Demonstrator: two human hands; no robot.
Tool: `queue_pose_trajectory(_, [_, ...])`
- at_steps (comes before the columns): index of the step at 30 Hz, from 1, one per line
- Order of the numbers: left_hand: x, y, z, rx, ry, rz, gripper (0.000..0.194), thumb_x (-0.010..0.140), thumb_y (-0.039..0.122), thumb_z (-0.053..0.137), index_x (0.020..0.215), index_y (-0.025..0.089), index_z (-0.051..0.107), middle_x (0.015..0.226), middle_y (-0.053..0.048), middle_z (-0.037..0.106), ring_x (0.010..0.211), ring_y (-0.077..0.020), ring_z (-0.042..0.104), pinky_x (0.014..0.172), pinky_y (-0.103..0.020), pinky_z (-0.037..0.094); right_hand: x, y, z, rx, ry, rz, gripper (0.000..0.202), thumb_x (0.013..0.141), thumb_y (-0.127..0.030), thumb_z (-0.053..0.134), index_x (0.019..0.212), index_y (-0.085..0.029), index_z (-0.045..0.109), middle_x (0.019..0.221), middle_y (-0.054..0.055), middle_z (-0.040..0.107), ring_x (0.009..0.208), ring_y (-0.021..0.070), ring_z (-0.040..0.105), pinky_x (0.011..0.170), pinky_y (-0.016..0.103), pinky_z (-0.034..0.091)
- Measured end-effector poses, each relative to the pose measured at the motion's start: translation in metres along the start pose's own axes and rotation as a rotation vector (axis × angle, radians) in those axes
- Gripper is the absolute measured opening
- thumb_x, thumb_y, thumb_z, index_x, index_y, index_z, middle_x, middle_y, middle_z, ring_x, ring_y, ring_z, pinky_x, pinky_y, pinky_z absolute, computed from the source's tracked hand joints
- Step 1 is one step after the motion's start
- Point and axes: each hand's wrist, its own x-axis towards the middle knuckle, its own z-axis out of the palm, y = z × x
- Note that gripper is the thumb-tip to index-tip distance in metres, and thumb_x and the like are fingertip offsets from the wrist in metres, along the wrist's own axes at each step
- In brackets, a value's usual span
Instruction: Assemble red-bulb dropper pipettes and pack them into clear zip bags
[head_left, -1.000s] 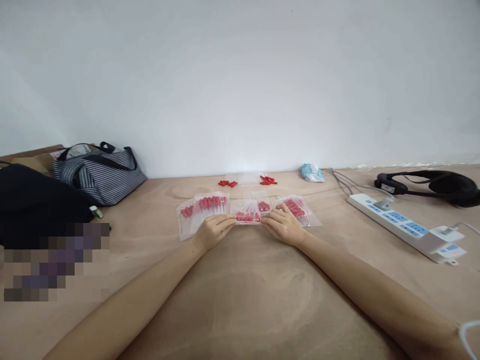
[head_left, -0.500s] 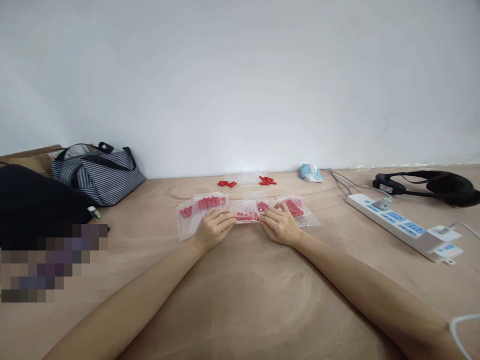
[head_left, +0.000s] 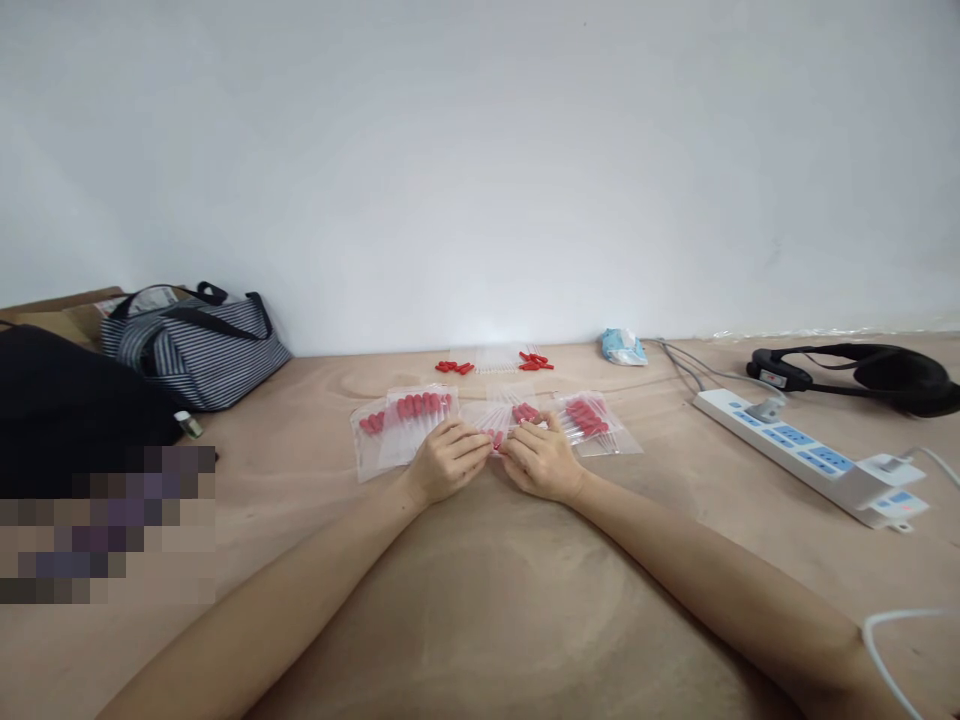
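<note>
Between my hands is a clear plastic bag point(head_left: 474, 414) with small red pieces inside, its near edge pinched from both sides. My left hand point(head_left: 448, 463) has curled fingers closed on the left part of that edge. Fingers of my right hand point(head_left: 544, 461) close on the right part, nearly touching the left ones. Most of the held edge is hidden by the fingers. Left of it lie overlapping clear bags point(head_left: 400, 442) of red-tipped pieces. To the right are more bags point(head_left: 590, 416) with red-tipped thin white sticks.
Loose red pieces point(head_left: 454, 368) and another red pile point(head_left: 535, 361) lie by the wall, with white sticks point(head_left: 498, 360) between. A blue-white packet point(head_left: 623, 347), power strip point(head_left: 780, 438) and black headset-like strap point(head_left: 847, 375) are right. A striped bag point(head_left: 214, 355) stands left.
Both hands have moved closer together along the near edge of the bag, covering more of its red pieces. The surrounding bags stay where they were.
</note>
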Motion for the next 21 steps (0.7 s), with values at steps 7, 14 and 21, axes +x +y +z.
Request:
queue_pose_trajectory(7, [-0.0022, -0.0005, 0.0021, -0.074, 0.043, -0.087, 0.007, 0.08, 0.013, 0.053, 0.081, 0.016, 0.06, 0.079, -0.003, 0.067, 0.071, -0.0144, 0.06, 0.065, -0.029, 0.046, -0.0017, 0.002, -0.001, 0.003, 0.007, -0.01, 0.014, 0.081, -0.017, 0.044, 0.075, -0.017, 0.057, 0.067, 0.001, 0.059, 0.067, 0.0126, 0.046, 0.071, 0.031, 0.025])
queue_pose_trajectory(14, [-0.0019, 0.0002, 0.0018, -0.09, 0.047, -0.075, 0.009, 0.08, 0.011, 0.052, 0.084, 0.015, 0.059, 0.08, -0.004, 0.067, 0.071, -0.0148, 0.06, 0.064, -0.028, 0.047, -0.0017, 0.0047, -0.0016, 0.02, -0.019, 0.02, 0.015, 0.081, -0.018, 0.045, 0.071, -0.016, 0.056, 0.066, 0.001, 0.059, 0.067, 0.0125, 0.047, 0.072, 0.031, 0.024])
queue_pose_trajectory(21, [0.0016, 0.0017, -0.0005, -0.002, -0.014, 0.001, 0.01, 0.081, 0.01, 0.048, 0.083, 0.014, 0.058, 0.079, -0.005, 0.066, 0.071, -0.0151, 0.06, 0.065, -0.029, 0.047, 0.0003, 0.0001, -0.0006, 0.013, -0.021, -0.005, 0.017, 0.082, -0.017, 0.042, 0.072, -0.016, 0.056, 0.065, 0.001, 0.058, 0.066, 0.0125, 0.046, 0.071, 0.032, 0.024])
